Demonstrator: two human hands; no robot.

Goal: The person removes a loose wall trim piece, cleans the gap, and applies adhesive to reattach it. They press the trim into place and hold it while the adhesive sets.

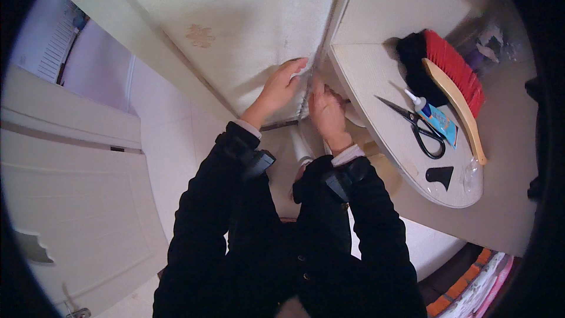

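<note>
Sleeves (203,218): black, a dark device strapped at each wrist
Left hand (273,92): half curled beside the corner, a pale edge (301,71) by its fingers; cannot tell if gripped
Right hand (328,109): one finger pointing up along the corner, the rest bent; cannot tell if it holds anything
Shelf (382,126): right of the hands; scissors (415,121), blue tube (441,122), black scraper (439,175), red-and-black brush (449,86)
Corner (322,53): beyond the hands, beside the pale wall (235,0)
</note>
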